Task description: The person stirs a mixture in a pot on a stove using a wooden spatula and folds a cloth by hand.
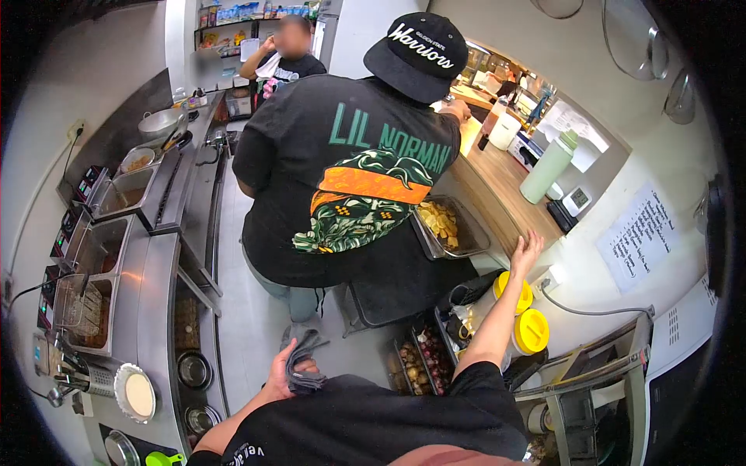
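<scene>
A dark grey cloth point(305, 359) is bunched in my left hand point(284, 369), low at the centre near my black shirt. My right hand point(528, 253) reaches out on the right with its fingers spread, holding nothing, near the edge of the wooden counter point(509, 202). Below that hand are containers with yellow lids point(531, 331). Left of it, a clear bin of yellow chips point(439, 221) sits beside a co-worker.
A co-worker in a black cap point(350, 155) stands just ahead; another person point(287, 58) is farther back. Fryers point(97, 272) and a steel worktop line the left. Crates of onions point(431, 357) are low right. A green bottle point(549, 167) stands on the counter.
</scene>
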A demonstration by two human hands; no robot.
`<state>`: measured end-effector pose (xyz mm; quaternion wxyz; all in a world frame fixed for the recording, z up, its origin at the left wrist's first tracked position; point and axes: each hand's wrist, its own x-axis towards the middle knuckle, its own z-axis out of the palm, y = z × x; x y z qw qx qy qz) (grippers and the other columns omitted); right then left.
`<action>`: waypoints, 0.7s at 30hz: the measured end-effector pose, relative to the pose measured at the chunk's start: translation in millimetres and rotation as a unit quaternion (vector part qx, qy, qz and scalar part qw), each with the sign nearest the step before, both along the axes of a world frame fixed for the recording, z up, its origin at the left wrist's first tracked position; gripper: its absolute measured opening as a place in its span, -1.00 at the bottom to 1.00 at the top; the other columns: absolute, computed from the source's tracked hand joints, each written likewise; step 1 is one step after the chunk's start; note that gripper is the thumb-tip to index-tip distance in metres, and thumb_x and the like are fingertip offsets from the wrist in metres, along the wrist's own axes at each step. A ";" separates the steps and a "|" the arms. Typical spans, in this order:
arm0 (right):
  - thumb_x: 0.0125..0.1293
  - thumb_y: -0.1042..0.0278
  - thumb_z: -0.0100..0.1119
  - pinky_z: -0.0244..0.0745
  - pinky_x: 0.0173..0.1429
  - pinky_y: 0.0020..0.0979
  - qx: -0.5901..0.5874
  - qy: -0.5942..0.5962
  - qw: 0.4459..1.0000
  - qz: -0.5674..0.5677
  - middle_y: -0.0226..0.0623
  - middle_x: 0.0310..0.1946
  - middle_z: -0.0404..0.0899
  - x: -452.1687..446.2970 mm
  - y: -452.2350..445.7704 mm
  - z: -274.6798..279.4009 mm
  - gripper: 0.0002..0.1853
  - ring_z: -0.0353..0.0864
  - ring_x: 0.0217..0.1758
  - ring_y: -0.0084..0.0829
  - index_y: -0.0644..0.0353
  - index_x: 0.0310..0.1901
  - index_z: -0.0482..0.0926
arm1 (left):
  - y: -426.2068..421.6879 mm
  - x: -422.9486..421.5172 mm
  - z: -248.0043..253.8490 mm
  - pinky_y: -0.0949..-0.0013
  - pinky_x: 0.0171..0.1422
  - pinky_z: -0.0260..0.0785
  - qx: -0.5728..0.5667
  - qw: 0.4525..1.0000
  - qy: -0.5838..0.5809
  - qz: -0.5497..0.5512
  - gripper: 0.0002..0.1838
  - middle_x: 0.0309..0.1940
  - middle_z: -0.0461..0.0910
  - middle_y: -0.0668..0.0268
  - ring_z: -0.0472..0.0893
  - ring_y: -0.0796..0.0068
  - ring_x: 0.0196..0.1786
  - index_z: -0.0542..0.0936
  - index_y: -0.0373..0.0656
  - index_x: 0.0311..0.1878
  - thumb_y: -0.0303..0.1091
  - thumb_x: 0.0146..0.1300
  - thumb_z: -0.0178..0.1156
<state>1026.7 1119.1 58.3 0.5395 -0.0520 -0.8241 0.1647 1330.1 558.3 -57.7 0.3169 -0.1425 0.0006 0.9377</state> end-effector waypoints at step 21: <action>0.22 0.39 0.18 0.00 0.47 -0.15 -0.022 -0.019 0.999 -0.019 -0.13 0.19 0.41 2.4 -2.9 1.0 -0.64 0.14 0.41 -0.07 0.15 0.07 0.53 | -1.9 4.7 20.5 0.47 -0.39 0.08 0.057 0.995 0.084 0.027 -0.61 -0.43 0.54 0.41 0.23 0.63 -0.62 0.56 -0.09 -0.24 0.05 0.38 -0.04</action>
